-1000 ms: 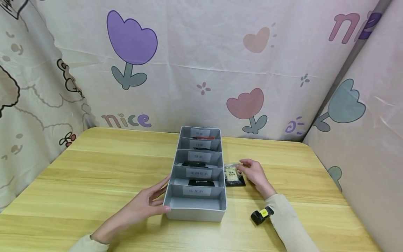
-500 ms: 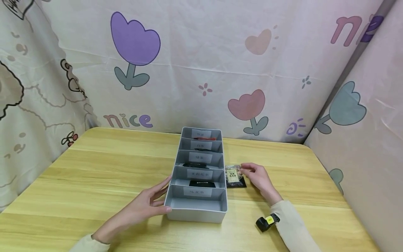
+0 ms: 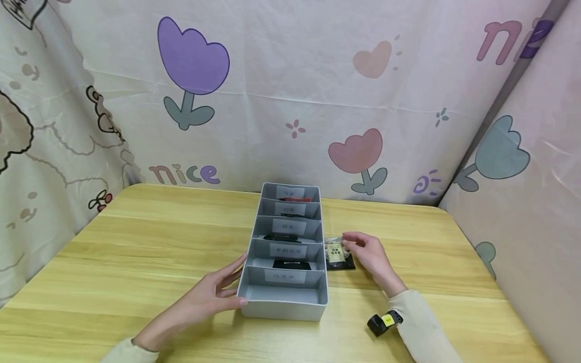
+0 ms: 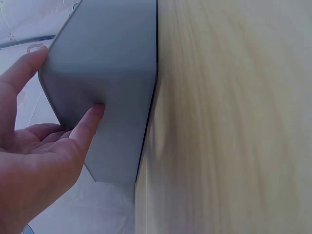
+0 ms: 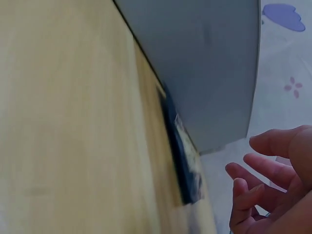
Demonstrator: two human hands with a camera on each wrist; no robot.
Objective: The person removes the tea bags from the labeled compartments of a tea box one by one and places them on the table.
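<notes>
A long grey divided box [image 3: 283,310] stands on the table, with paper labels on its dividers. My left hand [image 3: 206,297] lies against the left side near the front, fingers spread along the wall and thumb at the front corner; the left wrist view shows the fingertips touching the box. To the right of the box, a tea packet [image 3: 336,253] with a pale yellow label lies flat. Over its right edge hovers my right hand [image 3: 369,254], fingers loosely bent. The right wrist view shows a gap between these fingers [image 5: 265,168] and the packet.
Dark packets [image 3: 292,264] lie in the middle compartments, and a red one [image 3: 295,199] in the farthest. The front compartment holds nothing. A black wrist device [image 3: 383,322] sits at the right sleeve. A patterned curtain [image 3: 281,101] hangs behind the table.
My right hand has shifted slightly right, then a little back left over the packet's edge. The left hand, box and packet keep their places, while the head view has shifted slightly.
</notes>
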